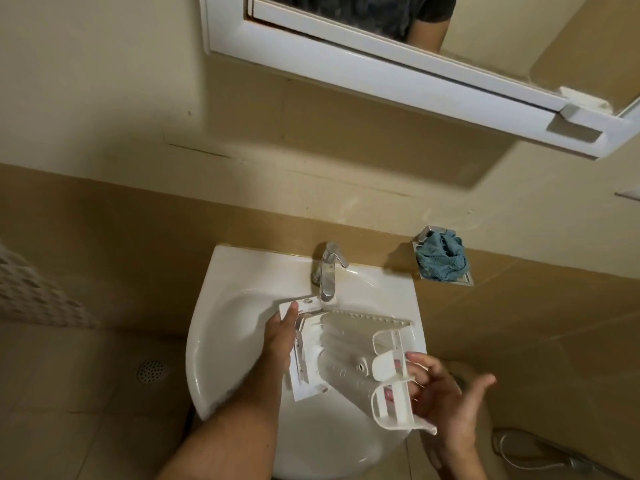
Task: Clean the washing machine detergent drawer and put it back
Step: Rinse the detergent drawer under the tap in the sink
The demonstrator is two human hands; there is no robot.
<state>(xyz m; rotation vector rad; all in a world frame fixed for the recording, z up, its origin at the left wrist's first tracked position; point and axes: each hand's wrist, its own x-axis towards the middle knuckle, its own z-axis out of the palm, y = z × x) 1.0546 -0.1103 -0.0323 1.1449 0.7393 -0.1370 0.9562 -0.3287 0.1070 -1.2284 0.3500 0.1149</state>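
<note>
The white plastic detergent drawer (349,355) is held over the white sink (221,323), its underside turned up toward me. My left hand (278,341) grips the drawer's front panel end, thumb up along the panel near the tap. My right hand (440,393) supports the rear compartment end; some fingers reach into the curved compartments while the others spread out to the right. The chrome tap (327,271) stands just behind the drawer. No water stream can be made out.
A blue cloth (441,256) lies in a metal wall dish right of the sink. A white mirror cabinet (398,84) hangs above. A floor drain (150,370) lies at lower left, and a hose (540,455) at lower right.
</note>
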